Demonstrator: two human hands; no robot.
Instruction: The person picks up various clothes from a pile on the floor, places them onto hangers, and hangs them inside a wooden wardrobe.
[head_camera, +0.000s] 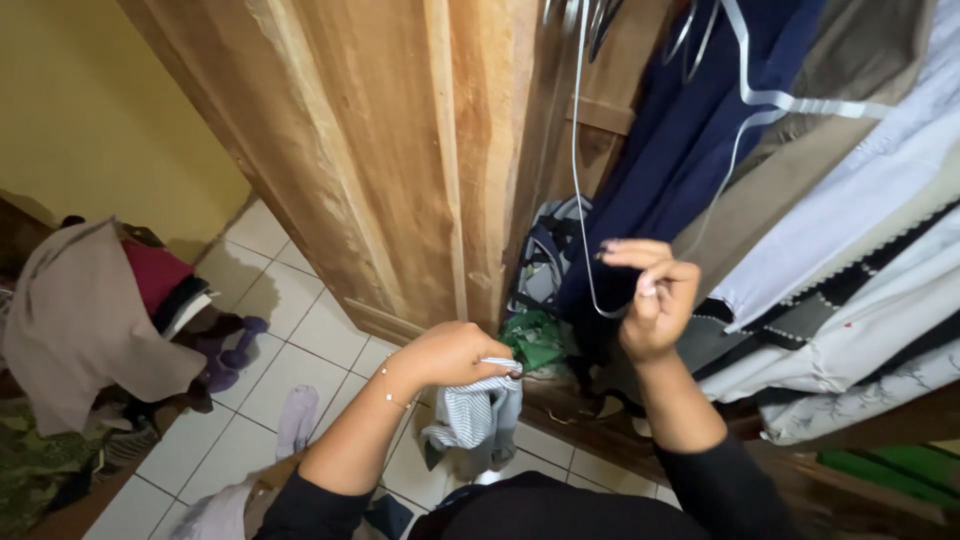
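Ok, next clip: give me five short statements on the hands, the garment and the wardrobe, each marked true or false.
1. The left hand grips a striped grey and white garment. True.
2. The right hand is resting flat on the wardrobe door. False: it is raised in front of the hanging clothes, fingers pinching a thin wire hanger.
3. A dark blue garment hangs inside the wardrobe. True.
4. The floor is covered with dark carpet. False: it is pale tile.
5. The striped garment already hangs on the rail. False: it dangles from the left hand, low in front of the wardrobe.
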